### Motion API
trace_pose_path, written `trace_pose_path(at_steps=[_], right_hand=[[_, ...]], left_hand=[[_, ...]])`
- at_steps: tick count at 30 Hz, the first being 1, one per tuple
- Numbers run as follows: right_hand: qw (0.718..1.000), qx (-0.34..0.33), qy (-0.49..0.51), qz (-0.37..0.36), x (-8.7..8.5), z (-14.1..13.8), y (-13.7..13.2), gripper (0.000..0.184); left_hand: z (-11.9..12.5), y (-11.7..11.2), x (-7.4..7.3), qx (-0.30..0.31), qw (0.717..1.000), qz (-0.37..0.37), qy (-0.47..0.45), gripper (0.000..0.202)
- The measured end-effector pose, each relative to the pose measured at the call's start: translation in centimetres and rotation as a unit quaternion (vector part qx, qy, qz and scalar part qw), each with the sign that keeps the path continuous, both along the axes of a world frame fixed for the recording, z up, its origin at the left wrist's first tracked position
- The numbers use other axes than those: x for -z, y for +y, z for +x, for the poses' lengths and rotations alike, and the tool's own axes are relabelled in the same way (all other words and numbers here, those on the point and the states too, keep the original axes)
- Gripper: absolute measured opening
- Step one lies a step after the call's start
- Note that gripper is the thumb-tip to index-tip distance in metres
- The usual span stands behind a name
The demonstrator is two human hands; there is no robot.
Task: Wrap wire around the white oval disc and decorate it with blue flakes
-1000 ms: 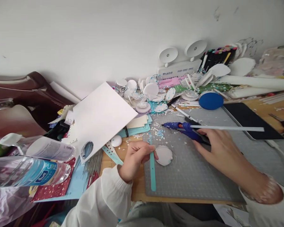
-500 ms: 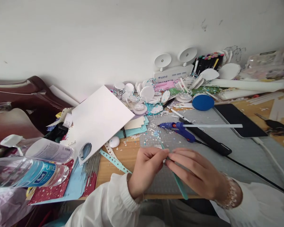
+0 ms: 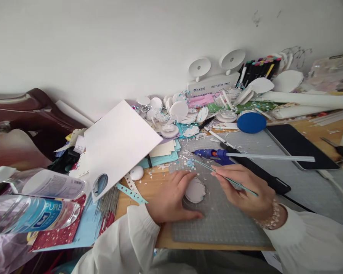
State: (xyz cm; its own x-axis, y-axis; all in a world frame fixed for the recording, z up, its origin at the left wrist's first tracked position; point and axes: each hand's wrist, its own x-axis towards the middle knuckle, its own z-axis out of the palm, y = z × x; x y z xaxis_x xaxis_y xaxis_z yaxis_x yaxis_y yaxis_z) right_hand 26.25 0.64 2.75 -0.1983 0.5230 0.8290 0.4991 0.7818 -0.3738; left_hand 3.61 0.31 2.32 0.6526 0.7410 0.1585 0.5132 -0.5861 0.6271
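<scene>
My left hand (image 3: 174,198) is open, thumb and fingers spread around the left side of a small white disc (image 3: 195,190) lying on the grey cutting mat (image 3: 217,224). Between the fingers of my right hand (image 3: 242,190) is a pair of thin teal tweezers (image 3: 234,181), tips pointing left. Those tips are by a scatter of tiny blue and white confetti pieces (image 3: 190,163) on the mat. Just behind my right hand lies a blue glue gun (image 3: 210,153) with a long clear glue stick (image 3: 271,156) in its back.
Behind the mat are piled white discs (image 3: 178,110), a blue round lid (image 3: 251,122) and a tablet (image 3: 301,146). A large white board (image 3: 122,140) leans at the left, near water bottles (image 3: 34,215). A black device (image 3: 260,175) with a cable lies to the right.
My hands have come apart. The left has opened and lowered beside the white disc, which now shows. The right has moved up and right, its tweezers turned toward the confetti.
</scene>
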Motion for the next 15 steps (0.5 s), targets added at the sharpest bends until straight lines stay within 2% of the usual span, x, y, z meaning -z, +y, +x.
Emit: trace_pose_path(at_steps=[2, 4, 9, 15], right_hand=[[0.999, -0.014, 0.027, -0.023, 0.4, -0.3, 0.2, 0.030], [0.995, -0.036, 0.067, -0.058, 0.6, -0.3, 0.3, 0.024], [0.974, -0.043, 0.151, -0.166, 0.5, -0.5, 0.0, 0.020], [0.960, -0.094, 0.151, -0.215, -0.2, -1.0, -0.6, 0.019]], left_hand=[[-0.2, 0.3, 0.6, 0.001, 1.000, -0.003, 0.006, 0.075], [-0.6, 0.7, 0.7, -0.001, 1.000, 0.000, -0.020, 0.063], [-2.4, 1.4, 1.1, 0.013, 0.995, 0.025, -0.091, 0.077], [-2.8, 1.8, 1.4, 0.001, 0.984, 0.020, -0.179, 0.072]])
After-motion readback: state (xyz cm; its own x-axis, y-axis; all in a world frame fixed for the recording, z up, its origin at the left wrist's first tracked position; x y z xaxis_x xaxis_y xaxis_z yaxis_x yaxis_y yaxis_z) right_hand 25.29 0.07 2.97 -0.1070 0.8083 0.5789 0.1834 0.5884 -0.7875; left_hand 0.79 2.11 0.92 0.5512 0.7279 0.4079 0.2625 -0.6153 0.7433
